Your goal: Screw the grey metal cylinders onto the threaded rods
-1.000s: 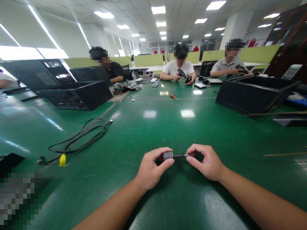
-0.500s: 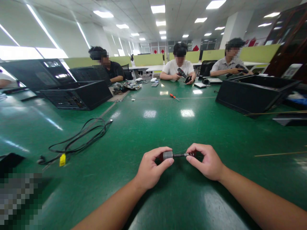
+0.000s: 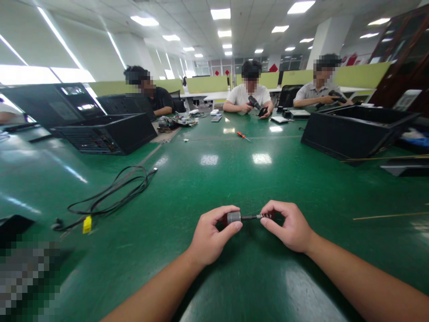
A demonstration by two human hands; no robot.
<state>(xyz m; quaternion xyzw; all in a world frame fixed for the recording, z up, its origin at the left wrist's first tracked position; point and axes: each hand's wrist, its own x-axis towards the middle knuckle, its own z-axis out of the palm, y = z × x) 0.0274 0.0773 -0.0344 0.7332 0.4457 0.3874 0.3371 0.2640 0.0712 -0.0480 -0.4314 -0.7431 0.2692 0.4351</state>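
Low in the middle of the head view, I hold a grey cylinder with a thin shaft (image 3: 234, 217) lengthwise between both hands, above the green table (image 3: 231, 179). My left hand (image 3: 212, 237) grips the cylinder between thumb and fingers; its left end is dark and partly hidden in my palm. The dark shaft points right. At its far end the thumb and forefinger of my right hand (image 3: 288, 227) pinch a small shiny metal part; the fingertips cover some of it, so I cannot tell its kind.
A looped black cable (image 3: 114, 192) with a yellow tag lies left. Black computer cases stand at the left (image 3: 107, 134) and right (image 3: 355, 132). An orange screwdriver (image 3: 241, 135) lies farther back. Across the table a person (image 3: 250, 96) holds a power drill; other people sit to either side.
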